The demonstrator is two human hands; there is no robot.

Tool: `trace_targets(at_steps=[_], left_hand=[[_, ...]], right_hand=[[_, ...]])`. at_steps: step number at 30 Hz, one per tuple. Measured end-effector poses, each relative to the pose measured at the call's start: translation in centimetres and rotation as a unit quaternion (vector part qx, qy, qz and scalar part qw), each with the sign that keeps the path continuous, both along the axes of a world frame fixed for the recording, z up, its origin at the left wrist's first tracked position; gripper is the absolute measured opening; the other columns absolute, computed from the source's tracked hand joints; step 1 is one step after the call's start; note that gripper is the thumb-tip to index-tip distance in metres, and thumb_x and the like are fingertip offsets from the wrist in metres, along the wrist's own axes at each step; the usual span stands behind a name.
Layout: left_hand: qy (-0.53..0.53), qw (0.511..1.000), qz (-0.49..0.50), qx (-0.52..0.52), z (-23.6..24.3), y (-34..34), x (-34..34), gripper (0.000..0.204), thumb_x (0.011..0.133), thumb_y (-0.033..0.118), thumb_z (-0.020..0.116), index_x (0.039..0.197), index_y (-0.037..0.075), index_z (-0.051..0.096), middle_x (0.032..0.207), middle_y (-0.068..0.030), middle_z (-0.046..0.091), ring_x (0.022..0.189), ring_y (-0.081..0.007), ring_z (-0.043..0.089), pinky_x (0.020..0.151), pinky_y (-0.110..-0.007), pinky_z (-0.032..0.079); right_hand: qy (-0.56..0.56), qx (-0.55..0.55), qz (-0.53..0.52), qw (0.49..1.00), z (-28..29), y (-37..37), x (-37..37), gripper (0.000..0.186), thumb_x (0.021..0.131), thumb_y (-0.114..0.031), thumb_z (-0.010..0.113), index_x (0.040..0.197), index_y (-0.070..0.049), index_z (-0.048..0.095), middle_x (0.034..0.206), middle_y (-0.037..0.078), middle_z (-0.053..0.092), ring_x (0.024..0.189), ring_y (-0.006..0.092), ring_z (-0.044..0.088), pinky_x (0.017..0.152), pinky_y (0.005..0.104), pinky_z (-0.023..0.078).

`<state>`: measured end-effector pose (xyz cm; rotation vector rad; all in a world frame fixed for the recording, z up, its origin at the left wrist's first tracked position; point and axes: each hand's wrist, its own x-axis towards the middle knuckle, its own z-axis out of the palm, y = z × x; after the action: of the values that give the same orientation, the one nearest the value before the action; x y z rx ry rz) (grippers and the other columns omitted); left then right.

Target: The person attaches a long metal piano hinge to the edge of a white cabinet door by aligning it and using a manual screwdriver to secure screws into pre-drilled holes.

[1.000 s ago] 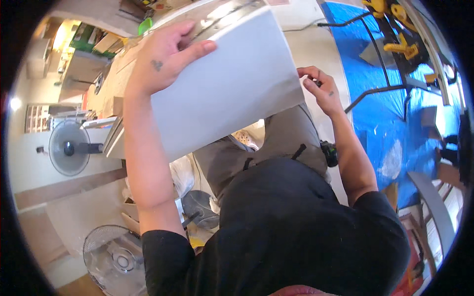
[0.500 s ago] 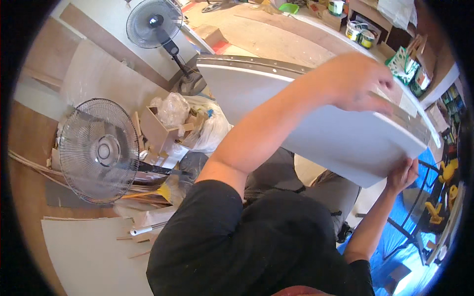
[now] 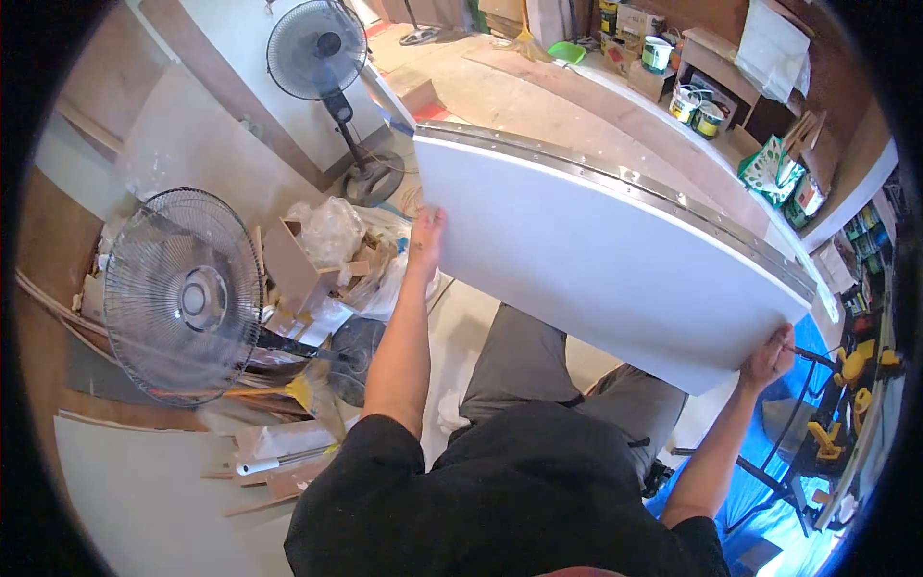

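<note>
A large white panel (image 3: 606, 260) stands tilted in front of my legs, with a metal strip (image 3: 625, 173) studded with small screws or holes along its far upper edge. My left hand (image 3: 429, 234) grips the panel's left edge. At the opposite end, my right hand (image 3: 769, 360) holds the lower right corner. The fingers of both hands are partly hidden behind the panel.
Two fans stand to the left, a near one (image 3: 187, 293) and a far one (image 3: 322, 58). Between them sits a cardboard box (image 3: 298, 269) with plastic scraps. Yellow clamps (image 3: 827, 438) hang at the right above a blue sheet (image 3: 735, 490). Paint buckets (image 3: 657, 55) stand at the back.
My left hand has come down from the panel's top edge on the right and across to its left edge. The panel has shifted slightly; my right hand stays at its corner.
</note>
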<state>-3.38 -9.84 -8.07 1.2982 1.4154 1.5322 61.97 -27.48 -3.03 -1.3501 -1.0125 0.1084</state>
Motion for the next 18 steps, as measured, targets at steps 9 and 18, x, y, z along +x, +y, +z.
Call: trace_targets(at_steps=[9, 18], left_hand=[[0.236, 0.954, 0.025, 0.182, 29.3, 0.8, 5.8, 0.058, 0.095, 0.043, 0.078, 0.131, -0.001, 0.067, 0.103, -0.0113, 0.077, 0.089, -0.0141, 0.068, 0.083, -0.033, 0.054], [0.488, 0.797, -0.006, 0.355, 56.9, -2.4, 12.0, 0.065, 0.092, 0.055, 0.076, 0.14, 0.013, 0.068, 0.12, -0.0174, 0.075, 0.117, -0.0268, 0.068, 0.101, -0.037, 0.051]], right_hand=[[-0.22, -0.019, -0.249, 0.943, -1.2, 2.4, 3.5, 0.056, 0.115, -0.038, 0.036, 0.128, 0.005, 0.068, 0.114, 0.021, 0.075, 0.102, 0.0351, 0.07, 0.09, 0.0401, 0.053], [0.485, -0.134, 0.123, 0.855, -2.7, 4.0, -18.0, 0.058, 0.106, -0.064, 0.05, 0.085, -0.01, 0.058, 0.071, 0.005, 0.054, 0.058, 0.018, 0.053, 0.053, 0.035, 0.043]])
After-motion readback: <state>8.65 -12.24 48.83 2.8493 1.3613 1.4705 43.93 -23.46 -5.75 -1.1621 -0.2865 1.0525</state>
